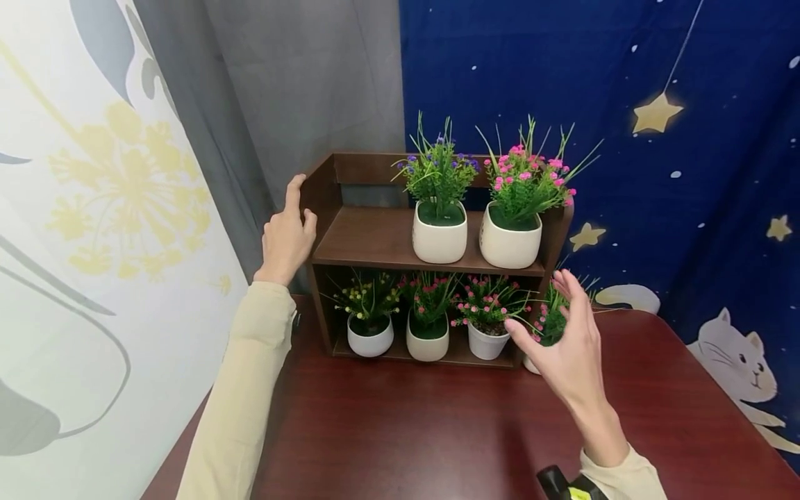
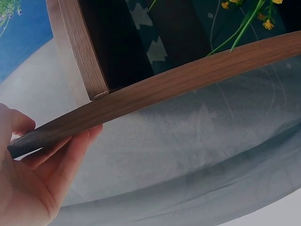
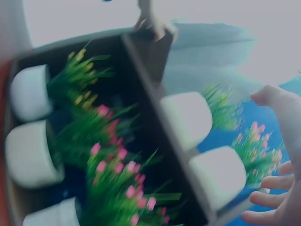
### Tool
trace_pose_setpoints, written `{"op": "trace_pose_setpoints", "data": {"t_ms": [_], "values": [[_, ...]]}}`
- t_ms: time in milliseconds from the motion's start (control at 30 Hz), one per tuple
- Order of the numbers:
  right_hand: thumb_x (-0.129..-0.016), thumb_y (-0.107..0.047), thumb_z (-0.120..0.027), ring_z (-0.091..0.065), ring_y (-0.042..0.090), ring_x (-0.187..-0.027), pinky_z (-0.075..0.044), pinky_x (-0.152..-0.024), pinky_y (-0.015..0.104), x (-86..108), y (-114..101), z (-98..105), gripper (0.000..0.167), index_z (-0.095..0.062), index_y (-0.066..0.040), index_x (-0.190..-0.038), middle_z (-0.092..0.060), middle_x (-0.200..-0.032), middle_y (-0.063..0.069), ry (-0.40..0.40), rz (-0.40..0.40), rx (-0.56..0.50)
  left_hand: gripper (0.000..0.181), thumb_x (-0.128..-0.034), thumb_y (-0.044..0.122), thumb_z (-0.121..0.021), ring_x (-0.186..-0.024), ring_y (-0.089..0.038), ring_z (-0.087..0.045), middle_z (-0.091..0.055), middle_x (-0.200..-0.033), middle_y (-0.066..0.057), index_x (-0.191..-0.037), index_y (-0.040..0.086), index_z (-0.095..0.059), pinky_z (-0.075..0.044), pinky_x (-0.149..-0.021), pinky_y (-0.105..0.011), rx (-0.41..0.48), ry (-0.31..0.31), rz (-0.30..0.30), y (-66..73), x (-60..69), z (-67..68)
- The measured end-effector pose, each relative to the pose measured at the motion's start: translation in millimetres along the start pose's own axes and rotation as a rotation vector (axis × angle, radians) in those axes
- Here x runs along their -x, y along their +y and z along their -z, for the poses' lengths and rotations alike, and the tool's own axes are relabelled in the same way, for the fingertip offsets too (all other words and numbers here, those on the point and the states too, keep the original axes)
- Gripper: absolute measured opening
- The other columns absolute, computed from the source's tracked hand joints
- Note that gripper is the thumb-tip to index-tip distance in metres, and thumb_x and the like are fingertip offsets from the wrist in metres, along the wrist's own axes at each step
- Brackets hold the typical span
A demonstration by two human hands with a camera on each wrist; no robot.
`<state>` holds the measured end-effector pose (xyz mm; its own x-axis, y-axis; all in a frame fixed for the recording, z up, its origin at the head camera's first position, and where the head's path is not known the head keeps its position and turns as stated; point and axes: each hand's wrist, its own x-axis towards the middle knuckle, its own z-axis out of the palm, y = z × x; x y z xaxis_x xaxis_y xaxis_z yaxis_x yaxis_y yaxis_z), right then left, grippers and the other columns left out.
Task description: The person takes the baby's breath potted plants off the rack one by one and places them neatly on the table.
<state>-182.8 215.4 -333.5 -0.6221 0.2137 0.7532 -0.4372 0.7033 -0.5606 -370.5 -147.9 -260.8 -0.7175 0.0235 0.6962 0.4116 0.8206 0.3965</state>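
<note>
My left hand [image 1: 286, 243] grips the left side panel of a brown two-tier wooden shelf [image 1: 369, 236]. The left wrist view shows the thumb on one face of the panel [image 2: 155, 92] and the fingers on the other. My right hand [image 1: 575, 354] is in the air by the shelf's right end, thumb and fingers spread, holding nothing. A pink-flowered potted plant [image 1: 551, 321] stands outside that end, partly hidden by this hand. On the top tier are a purple-flowered potted plant [image 1: 439, 232] and a pink-flowered one [image 1: 510, 239], both in square-shaped white pots.
On the lower tier stand a yellow-flowered plant [image 1: 370, 340], a red-flowered plant [image 1: 428, 340] and a pink-flowered plant [image 1: 487, 342]. The shelf is on a dark red table [image 1: 400, 430]. Behind hang a grey curtain [image 1: 312, 76] and a blue star-patterned curtain [image 1: 531, 62].
</note>
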Motion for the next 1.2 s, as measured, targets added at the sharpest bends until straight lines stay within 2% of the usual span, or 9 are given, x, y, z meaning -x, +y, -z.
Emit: {"op": "trace_pose_setpoints", "data": {"t_ms": [167, 333, 467, 700, 867, 1033, 1200], "values": [[-0.069, -0.023, -0.082, -0.042, 0.023, -0.123, -0.038, -0.092, 0.049, -13.4, -19, -11, 0.09, -0.032, -0.011, -0.144, -0.043, -0.137, 0.008, -0.05, -0.009, -0.064, 0.053, -0.0962, 0.018, -0.038, -0.036, -0.026, -0.031, -0.039, -0.05, -0.011, -0.146, 0.03, -0.024, -0.025, -0.037, -0.035, 0.003, -0.01, 0.007, 0.6, -0.7, 1.1], [-0.071, -0.03, -0.08, -0.041, 0.022, -0.125, -0.038, -0.093, 0.047, -21.3, -27, -22, 0.09, -0.032, -0.009, -0.143, -0.041, -0.139, 0.007, -0.1, -0.011, -0.056, 0.053, -0.0962, 0.019, -0.037, -0.037, -0.026, -0.032, -0.039, -0.05, -0.011, -0.146, 0.031, -0.023, -0.025, -0.037, -0.034, -0.005, -0.022, 0.008, -0.5, -0.5, 2.7], [-0.071, -0.035, -0.08, -0.04, 0.024, -0.124, -0.038, -0.093, 0.043, -28.1, -32, -30, 0.091, -0.031, -0.007, -0.142, -0.041, -0.138, 0.008, -0.116, 0.016, -0.062, 0.054, -0.0963, 0.019, -0.037, -0.037, -0.026, -0.032, -0.039, -0.051, -0.011, -0.146, 0.032, -0.021, -0.025, -0.037, -0.034, -0.01, -0.031, 0.014, -1.7, -1.0, 2.9], [-0.073, -0.042, -0.075, -0.042, 0.026, -0.122, -0.039, -0.092, 0.046, -37.1, -39, -41, 0.089, -0.029, -0.011, -0.144, -0.042, -0.137, 0.011, -0.17, 0.023, -0.059, 0.054, -0.0965, 0.018, -0.037, -0.037, -0.026, -0.033, -0.04, -0.051, -0.011, -0.146, 0.032, -0.021, -0.025, -0.037, -0.034, -0.001, -0.042, 0.012, -0.5, -1.6, 1.7], [-0.074, -0.049, -0.073, -0.039, 0.026, -0.126, -0.035, -0.094, 0.049, -43.7, -44, -52, 0.091, -0.028, -0.015, -0.145, -0.039, -0.14, 0.008, -0.225, -0.021, -0.042, 0.054, -0.0968, 0.02, -0.035, -0.037, -0.026, -0.033, -0.04, -0.05, -0.011, -0.147, 0.032, -0.02, -0.025, -0.037, -0.034, -0.002, -0.058, 0.011, -0.4, -0.7, 1.8], [-0.072, -0.058, -0.069, -0.034, 0.023, -0.13, -0.032, -0.098, 0.049, -53.6, -51, -66, 0.097, -0.025, -0.014, -0.146, -0.034, -0.144, 0.007, -0.268, -0.097, -0.032, 0.054, -0.0965, 0.019, -0.037, -0.037, -0.027, -0.034, -0.04, -0.051, -0.011, -0.146, 0.032, -0.021, -0.026, -0.037, -0.035, -0.007, -0.044, 0.009, 0.1, -0.7, 2.9], [-0.072, -0.058, -0.069, -0.032, 0.026, -0.131, -0.032, -0.098, 0.049, -70.5, -54, -84, 0.101, -0.02, -0.011, -0.147, -0.028, -0.146, 0.012, -0.245, -0.132, -0.029, 0.053, -0.0964, 0.018, -0.037, -0.037, -0.026, -0.033, -0.039, -0.051, -0.011, -0.146, 0.03, -0.022, -0.026, -0.037, -0.035, -0.006, -0.036, -0.002, 0.5, -1.5, 2.5]]}}
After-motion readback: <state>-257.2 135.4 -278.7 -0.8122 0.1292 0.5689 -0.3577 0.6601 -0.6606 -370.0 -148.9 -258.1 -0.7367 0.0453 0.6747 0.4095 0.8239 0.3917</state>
